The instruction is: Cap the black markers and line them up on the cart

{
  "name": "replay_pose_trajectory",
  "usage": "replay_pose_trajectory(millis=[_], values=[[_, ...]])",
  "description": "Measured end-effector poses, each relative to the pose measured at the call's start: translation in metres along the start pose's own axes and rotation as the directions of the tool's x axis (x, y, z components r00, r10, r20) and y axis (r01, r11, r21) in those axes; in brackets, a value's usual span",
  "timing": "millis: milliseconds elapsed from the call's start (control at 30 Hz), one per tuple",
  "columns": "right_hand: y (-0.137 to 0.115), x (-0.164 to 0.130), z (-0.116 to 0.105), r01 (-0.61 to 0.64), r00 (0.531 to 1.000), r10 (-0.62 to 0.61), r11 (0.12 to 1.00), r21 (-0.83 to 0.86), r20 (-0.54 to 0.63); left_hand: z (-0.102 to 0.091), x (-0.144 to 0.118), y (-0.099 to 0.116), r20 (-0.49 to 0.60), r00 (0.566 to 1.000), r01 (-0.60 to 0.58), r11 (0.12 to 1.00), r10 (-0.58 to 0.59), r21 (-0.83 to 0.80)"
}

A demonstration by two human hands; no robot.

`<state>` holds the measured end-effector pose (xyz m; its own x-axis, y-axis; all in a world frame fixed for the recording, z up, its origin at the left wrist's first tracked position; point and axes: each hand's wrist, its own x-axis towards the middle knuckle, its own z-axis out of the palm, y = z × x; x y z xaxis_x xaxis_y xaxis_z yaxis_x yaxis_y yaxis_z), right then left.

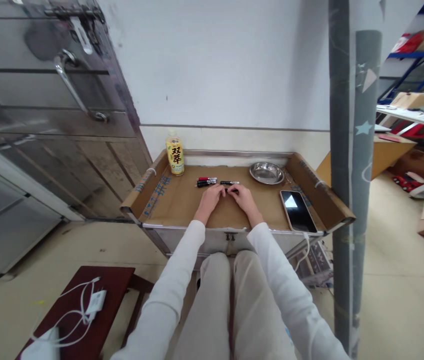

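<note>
My left hand and my right hand meet over the middle of a cardboard-lined cabinet top. Both have their fingers pinched at a small black piece, mostly hidden by the fingertips; its kind is too small to make out. Just beyond the left fingers lie several pens side by side, one red and others black. Another black pen rests crosswise right behind the fingertips.
A yellow-labelled drink bottle stands at the back left. Toward the back right sits a round metal dish, with a phone on a white cable nearer the front. Raised cardboard edges flank the top. A grey wrapped pole rises at right.
</note>
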<state>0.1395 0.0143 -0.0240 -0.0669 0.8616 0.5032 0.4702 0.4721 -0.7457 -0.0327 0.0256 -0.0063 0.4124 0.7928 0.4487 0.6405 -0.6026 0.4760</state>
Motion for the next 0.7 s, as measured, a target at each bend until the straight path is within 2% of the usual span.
replay_pose_trajectory(millis=[333, 533, 700], values=[[0.001, 0.0, 0.001, 0.031, 0.999, -0.03, 0.999, -0.043, 0.026, 0.008, 0.005, -0.012, 0.009, 0.999, -0.05, 0.986, 0.052, -0.157], [0.001, 0.0, 0.001, 0.039, 0.999, -0.039, 0.999, -0.022, 0.024, 0.01, 0.004, -0.012, -0.008, 0.997, -0.082, 0.989, 0.082, -0.126], [0.0, -0.002, 0.0, 0.038, 0.999, -0.038, 0.999, 0.017, 0.004, 0.01, 0.004, -0.01, -0.056, 0.997, -0.066, 0.99, 0.059, -0.122]])
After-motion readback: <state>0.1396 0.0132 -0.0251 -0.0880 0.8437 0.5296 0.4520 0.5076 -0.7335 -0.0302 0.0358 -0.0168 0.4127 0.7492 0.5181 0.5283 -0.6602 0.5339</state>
